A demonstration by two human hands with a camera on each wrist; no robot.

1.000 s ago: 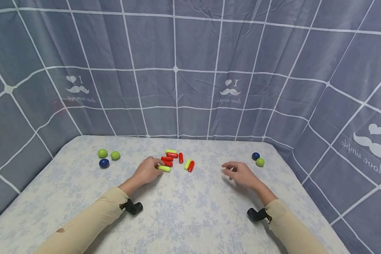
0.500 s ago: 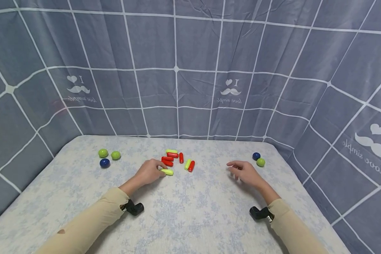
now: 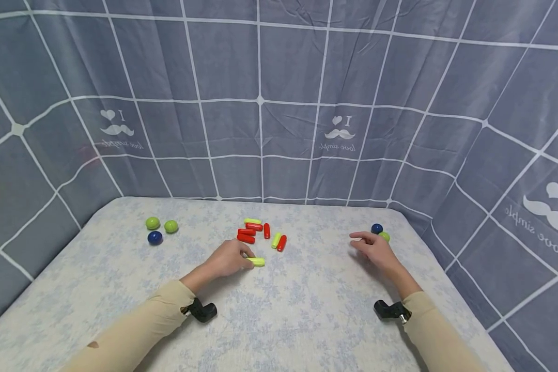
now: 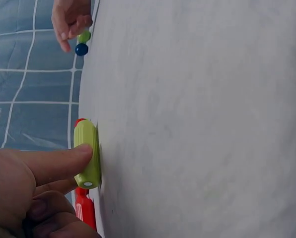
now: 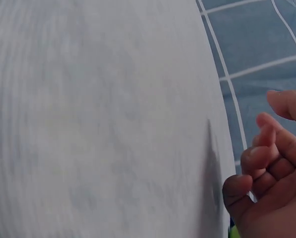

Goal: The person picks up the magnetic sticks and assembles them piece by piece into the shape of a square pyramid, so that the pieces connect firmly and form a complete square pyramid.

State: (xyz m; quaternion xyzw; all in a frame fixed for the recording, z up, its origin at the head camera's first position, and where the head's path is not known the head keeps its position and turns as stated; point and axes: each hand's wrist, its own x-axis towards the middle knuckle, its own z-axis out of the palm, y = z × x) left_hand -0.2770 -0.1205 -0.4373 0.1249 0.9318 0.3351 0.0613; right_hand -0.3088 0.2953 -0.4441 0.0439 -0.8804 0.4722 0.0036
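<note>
My left hand [image 3: 229, 258] pinches a ribbed, yellow-green, rod-shaped piece [image 3: 258, 262] between thumb and fingers, close to the tabletop. In the left wrist view the thumb lies across this yellow-green rod [image 4: 87, 161], whose near end bears a white dot. Behind it, a red rod [image 4: 85, 208] shows partly. On the right side, my right hand [image 3: 376, 252] hovers over the table with loosely bent fingers and holds nothing. Just beyond it lie a dark blue ball [image 3: 376, 228] and a green ball [image 3: 385, 236], the latter partly hidden by the hand.
Several red rods [image 3: 246, 238] and two yellow-green rods [image 3: 276, 240] lie loosely grouped at the table's middle back. Two green balls [image 3: 171, 226] and a blue ball [image 3: 155, 237] sit at the left. A grey gridded curtain [image 3: 288, 129] hangs behind the patterned tabletop [image 3: 297, 315].
My left hand has drawn the yellow-green rod toward me and to the right, away from the red rods. My right hand has shifted right, toward the blue and green balls.
</note>
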